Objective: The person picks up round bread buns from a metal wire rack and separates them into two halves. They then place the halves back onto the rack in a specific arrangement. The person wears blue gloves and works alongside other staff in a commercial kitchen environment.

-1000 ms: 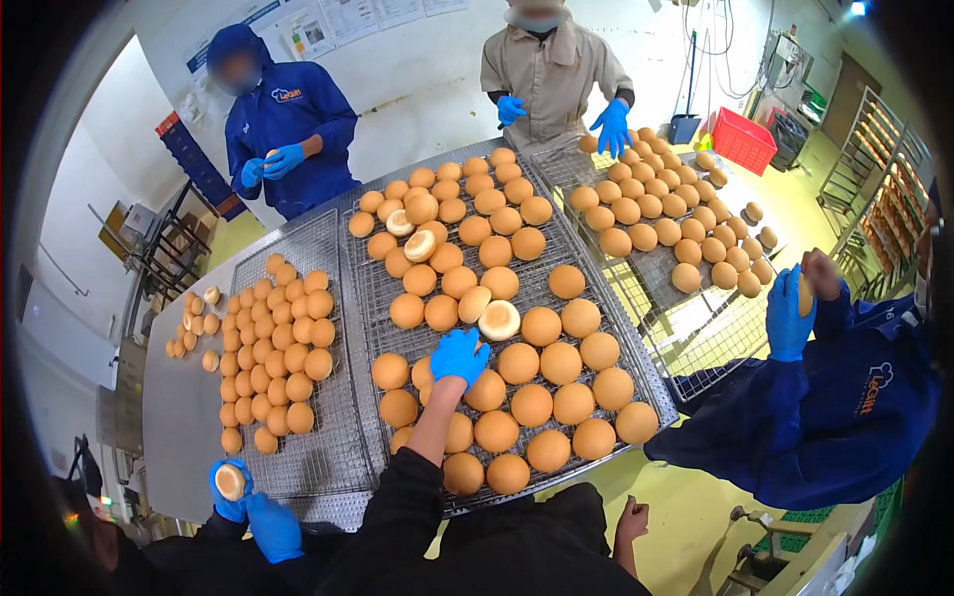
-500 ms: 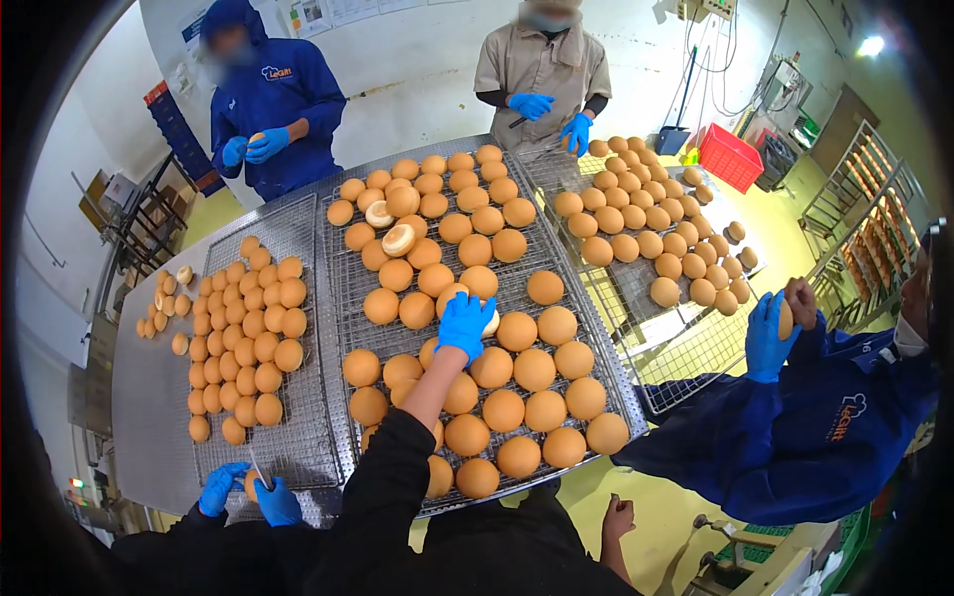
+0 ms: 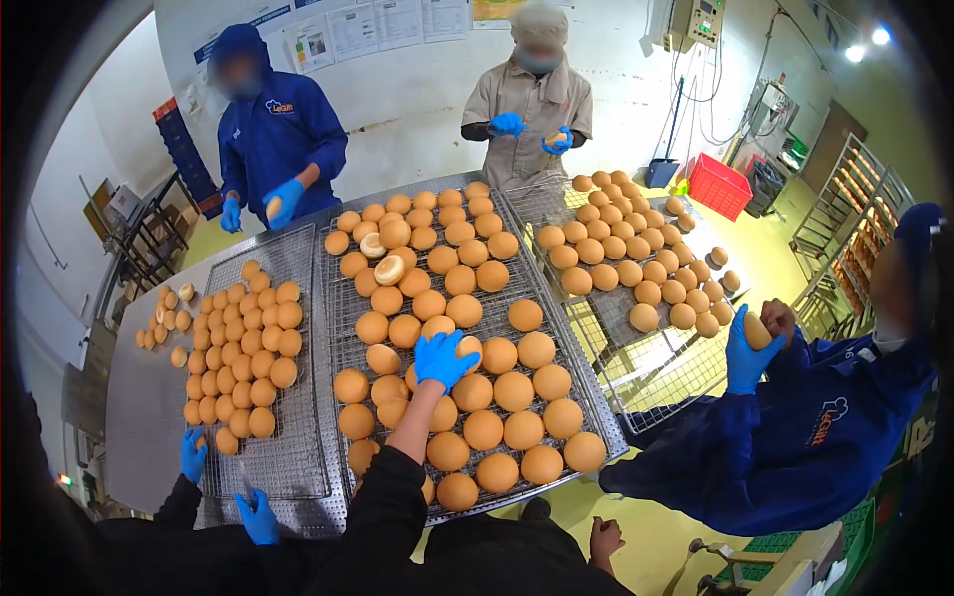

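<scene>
head view: left hand (image 3: 444,360) over buns (image 3: 484,430), right hand (image 3: 604,539) lower, apart; cannot tell either's grip.

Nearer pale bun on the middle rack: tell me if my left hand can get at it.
Probably yes: only other buns lie between the left hand and the pale bun, and its top looks uncovered.

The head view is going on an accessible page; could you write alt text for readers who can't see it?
The wearer's blue-gloved left hand is among round golden-brown buns on a wire rack; the bare right hand is lower down. More buns lie to both sides, with several co-workers around the metal table.
</scene>
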